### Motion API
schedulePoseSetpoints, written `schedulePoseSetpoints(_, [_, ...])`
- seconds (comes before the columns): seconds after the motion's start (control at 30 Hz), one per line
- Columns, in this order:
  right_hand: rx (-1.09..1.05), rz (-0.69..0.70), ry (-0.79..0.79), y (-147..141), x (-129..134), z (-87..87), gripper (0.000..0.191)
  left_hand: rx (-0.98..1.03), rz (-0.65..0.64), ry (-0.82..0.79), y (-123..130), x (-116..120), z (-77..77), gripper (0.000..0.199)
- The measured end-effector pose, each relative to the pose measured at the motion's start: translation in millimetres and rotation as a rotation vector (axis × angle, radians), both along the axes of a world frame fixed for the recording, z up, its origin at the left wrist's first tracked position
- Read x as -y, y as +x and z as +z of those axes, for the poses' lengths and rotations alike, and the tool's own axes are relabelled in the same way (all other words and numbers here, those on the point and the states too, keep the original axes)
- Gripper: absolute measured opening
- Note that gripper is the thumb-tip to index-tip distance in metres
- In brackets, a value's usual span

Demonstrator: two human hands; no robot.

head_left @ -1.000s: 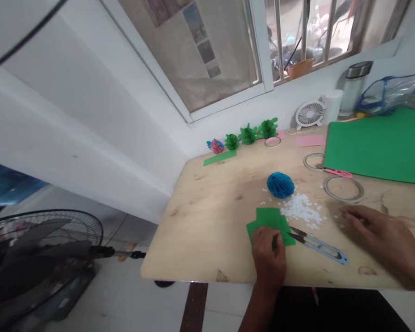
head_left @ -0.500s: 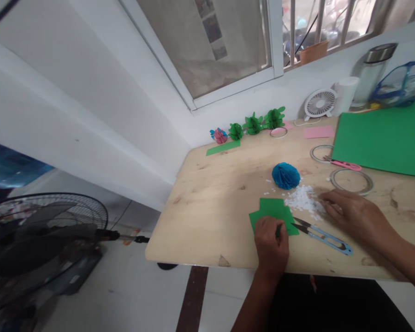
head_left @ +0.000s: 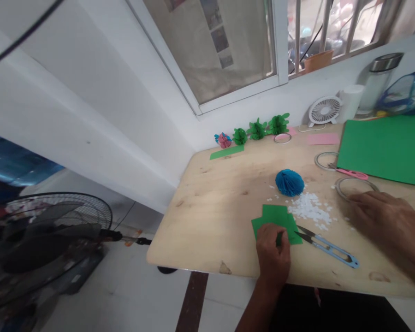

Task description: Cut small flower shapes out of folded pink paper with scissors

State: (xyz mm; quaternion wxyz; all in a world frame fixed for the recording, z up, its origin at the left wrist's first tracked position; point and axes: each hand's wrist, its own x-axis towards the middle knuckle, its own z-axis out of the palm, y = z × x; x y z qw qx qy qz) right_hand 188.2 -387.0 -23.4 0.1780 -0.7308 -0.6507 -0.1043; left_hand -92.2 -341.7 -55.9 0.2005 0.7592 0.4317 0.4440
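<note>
My left hand (head_left: pixel 273 249) rests on green paper cards (head_left: pixel 275 213) near the table's front edge. Its fingers are curled in; whatever lies between them is hidden. My right hand (head_left: pixel 389 214) is farther right, overlapping the near edge of a flat grey ring, perhaps a tape roll (head_left: pixel 342 190). Motion blurs its fingers, so contact with the ring is unclear. Blue-handled thread snips (head_left: pixel 332 249) lie between the hands, blades pointing at the cards. Behind them is a pile of small white foam-like bits (head_left: pixel 311 210). A blue pleated paper ball (head_left: pixel 289 182) sits beside that pile.
Along the wall stand several pleated paper figures (head_left: pixel 257 130) and a small white fan (head_left: pixel 325 110). Pink-handled scissors (head_left: pixel 352 174) lie by a second ring (head_left: pixel 323 161) and a large green sheet (head_left: pixel 387 150). A floor fan (head_left: pixel 55 230) stands left of the table.
My right hand has moved right, away from the white bits and to the grey ring. The left hand stays on the green cards. The whole view has shifted slightly.
</note>
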Motion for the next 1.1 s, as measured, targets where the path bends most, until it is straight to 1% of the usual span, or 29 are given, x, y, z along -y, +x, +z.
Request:
schedulePoseSetpoints(0.1, [-0.004,0.057,0.034,-16,9,-4.1,0.038,-0.008,0.01,0.001,0,0,-0.5,0.017])
schedulePoseSetpoints(0.2, [-0.042,0.193,0.131,-38,19,-14.0,0.039,0.006,0.012,0.015,0,1,-0.1,0.016])
schedulePoseSetpoints(0.3, [-0.077,0.26,0.136,-57,28,-24.7,0.037,0.041,0.019,0.036,-2,1,1.5,0.016])
schedulePoseSetpoints(0.43, [-0.106,0.313,0.127,-72,36,-32.0,0.035,0.059,0.07,0.076,-10,2,1.6,0.014])
schedulePoseSetpoints(0.53, [-0.121,0.334,0.122,-78,39,-37.8,0.037,0.017,0.117,0.082,-19,2,-1.0,0.015])
schedulePoseSetpoints(0.6, [-0.137,0.339,0.14,-79,39,-45.0,0.039,-0.037,0.128,0.081,-23,1,-2.6,0.015])
schedulePoseSetpoints(0.67, [-0.129,0.341,0.148,-78,37,-54.1,0.04,-0.104,0.108,0.085,-25,1,-3.1,0.019])
schedulePoseSetpoints(0.73, [-0.1,0.346,0.179,-78,35,-63.0,0.041,-0.177,0.069,0.078,-24,0,-3.0,0.027])
schedulePoseSetpoints(0.83, [-0.056,0.371,0.229,-78,31,-71.8,0.039,-0.26,0.028,0.05,-22,1,-3.7,0.038])
schedulePoseSetpoints(0.9, [-0.026,0.365,0.257,-79,29,-73.6,0.039,-0.273,0.019,0.033,-22,2,-5.4,0.039])
schedulePoseSetpoints(1.0, [-0.006,0.346,0.27,-79,28,-71.5,0.038,-0.263,0.016,0.022,-24,4,-8.3,0.035])
schedulePoseSetpoints(1.1, [-0.003,0.382,0.249,-77,29,-66.8,0.034,-0.274,0.0,0.021,-27,4,-9.0,0.034])
